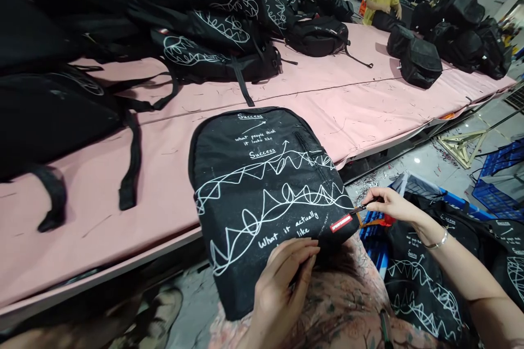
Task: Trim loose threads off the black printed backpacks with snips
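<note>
Where the pink table (164, 174) meets the lap, I list: black backpack (245, 163), centre of frame; red label (341, 223), lower right of centre, long axis rising rightward toward a slim dark tool (364, 206) pinched in the nearer right hand (391, 205); left hand (282, 281), fingers bent at the bag's lower edge, grip untellable.

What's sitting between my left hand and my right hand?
In the head view, the red label on the backpack and the tip of the dark tool in your right hand.
</note>
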Demonstrator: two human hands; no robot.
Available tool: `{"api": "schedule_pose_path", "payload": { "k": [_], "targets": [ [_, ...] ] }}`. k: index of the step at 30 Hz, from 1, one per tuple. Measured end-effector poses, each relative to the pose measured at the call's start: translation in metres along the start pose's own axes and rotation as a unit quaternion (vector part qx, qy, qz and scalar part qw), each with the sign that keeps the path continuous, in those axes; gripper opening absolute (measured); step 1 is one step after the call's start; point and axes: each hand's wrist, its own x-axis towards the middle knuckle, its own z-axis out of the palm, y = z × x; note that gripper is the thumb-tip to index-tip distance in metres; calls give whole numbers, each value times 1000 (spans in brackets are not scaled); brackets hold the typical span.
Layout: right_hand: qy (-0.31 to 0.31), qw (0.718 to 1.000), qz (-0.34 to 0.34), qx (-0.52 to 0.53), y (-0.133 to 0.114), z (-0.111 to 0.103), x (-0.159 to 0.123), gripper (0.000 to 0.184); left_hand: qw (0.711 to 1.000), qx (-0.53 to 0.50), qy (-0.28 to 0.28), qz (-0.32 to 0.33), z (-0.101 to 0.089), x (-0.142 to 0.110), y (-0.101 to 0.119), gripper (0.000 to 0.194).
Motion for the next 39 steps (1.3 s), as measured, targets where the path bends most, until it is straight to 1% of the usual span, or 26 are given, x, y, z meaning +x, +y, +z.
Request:
{"api": "schedule_pose_path", "payload": {
  "k": [3,6,10,15,26,32,39],
  "targets": [
    [-3,1000,-2,0,-2,3,2,22,1000,-2,-1,-4,0,0,1,20],
    [9,1000,-2,2,0,5,3,20,1000,-4,-5,3,-1,0,0,20],
    [27,999,7,17,5,3,3,21,1000,-10,-4,5,-1,0,-2,21],
    [9,999,28,21,7,-3,1,23,1000,-11,-5,10,-1,0,-2,22],
    [-4,999,-32,-24,-7,10,4,21,1000,-16,-6,12,1,-4,-5,23],
    [-15,998,-42,-32,-17,20,8,17,1000,-19,-3,8,1,-3,-4,22],
    [-27,993,-59,-102,-30,29,13,8,1000,-20,-2,3,1,-3,-3,23]
  ]
}}
